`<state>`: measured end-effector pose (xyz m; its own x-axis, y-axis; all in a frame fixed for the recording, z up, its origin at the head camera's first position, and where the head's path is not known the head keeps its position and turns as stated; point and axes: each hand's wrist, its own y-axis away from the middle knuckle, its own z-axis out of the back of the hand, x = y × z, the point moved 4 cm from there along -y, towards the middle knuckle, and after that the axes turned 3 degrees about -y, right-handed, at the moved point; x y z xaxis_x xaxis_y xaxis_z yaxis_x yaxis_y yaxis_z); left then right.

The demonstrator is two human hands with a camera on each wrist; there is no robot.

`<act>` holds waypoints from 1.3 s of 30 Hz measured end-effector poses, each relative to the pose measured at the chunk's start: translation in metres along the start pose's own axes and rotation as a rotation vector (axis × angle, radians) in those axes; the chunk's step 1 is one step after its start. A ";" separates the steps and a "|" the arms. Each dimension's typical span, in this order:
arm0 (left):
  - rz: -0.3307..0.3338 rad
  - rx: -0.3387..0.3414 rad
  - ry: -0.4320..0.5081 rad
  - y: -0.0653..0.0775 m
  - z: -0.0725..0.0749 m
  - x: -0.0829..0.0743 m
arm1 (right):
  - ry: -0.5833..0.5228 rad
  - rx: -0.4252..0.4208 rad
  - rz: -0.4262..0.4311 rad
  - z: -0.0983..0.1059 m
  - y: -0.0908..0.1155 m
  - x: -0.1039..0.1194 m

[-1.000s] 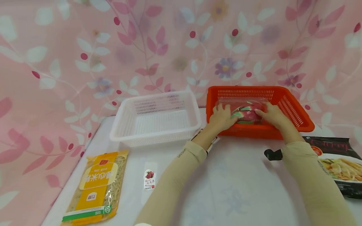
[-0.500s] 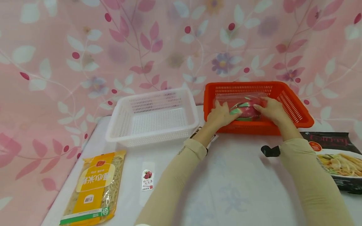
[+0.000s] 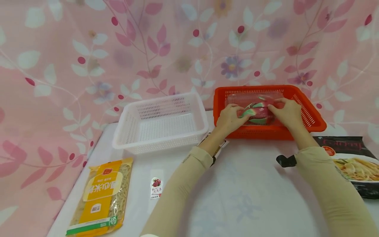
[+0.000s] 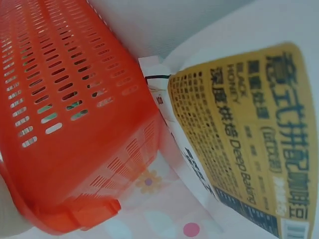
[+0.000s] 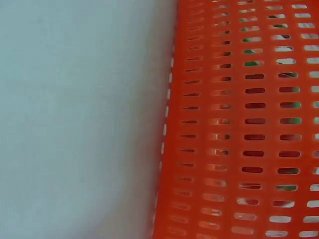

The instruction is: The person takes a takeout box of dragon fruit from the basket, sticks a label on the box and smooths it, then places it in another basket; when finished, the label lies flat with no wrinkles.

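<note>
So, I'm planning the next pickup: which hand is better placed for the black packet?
Probably the right hand: the black packet lies beside its sleeve, whereas the left hand would have to reach across.

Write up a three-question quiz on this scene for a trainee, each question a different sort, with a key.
1. Fill in: the left hand and right hand are both at the ____ basket.

2. True or false: the yellow pack lies outside the white basket.

3. Multiple choice: which is farthest right in the head view?
A) fruit sticker
B) black pack
C) yellow pack

Key: 1. red (the red basket); 2. true; 3. B.
</note>
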<state>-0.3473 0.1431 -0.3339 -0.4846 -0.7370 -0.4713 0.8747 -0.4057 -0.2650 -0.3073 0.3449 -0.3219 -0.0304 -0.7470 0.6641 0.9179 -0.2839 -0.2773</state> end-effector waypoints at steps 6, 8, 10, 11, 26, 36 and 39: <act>-0.115 -0.064 0.001 0.008 0.018 -0.006 | -0.013 -0.115 0.067 0.016 0.005 0.019; -0.163 -0.095 -0.012 0.012 0.029 -0.008 | -0.014 -0.150 0.098 0.023 0.007 0.029; -0.222 -0.144 -0.023 0.017 0.042 -0.011 | -0.029 -0.173 0.123 0.030 0.010 0.040; -0.248 -0.168 -0.023 0.021 0.050 -0.012 | -0.040 -0.187 0.136 0.033 0.012 0.046; -0.265 -0.335 0.074 0.087 0.119 -0.006 | -0.220 -0.276 0.398 0.040 0.061 0.104; -0.344 -0.437 0.026 0.135 0.145 0.007 | -0.233 -0.187 0.457 0.026 0.088 0.121; -0.361 -0.457 0.032 0.148 0.152 0.012 | -0.223 -0.151 0.461 0.023 0.098 0.124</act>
<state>-0.2228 -0.0081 -0.2516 -0.7577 -0.5758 -0.3072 0.5673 -0.3483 -0.7462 -0.2120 0.2380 -0.2512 0.4630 -0.6732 0.5766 0.7484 -0.0517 -0.6612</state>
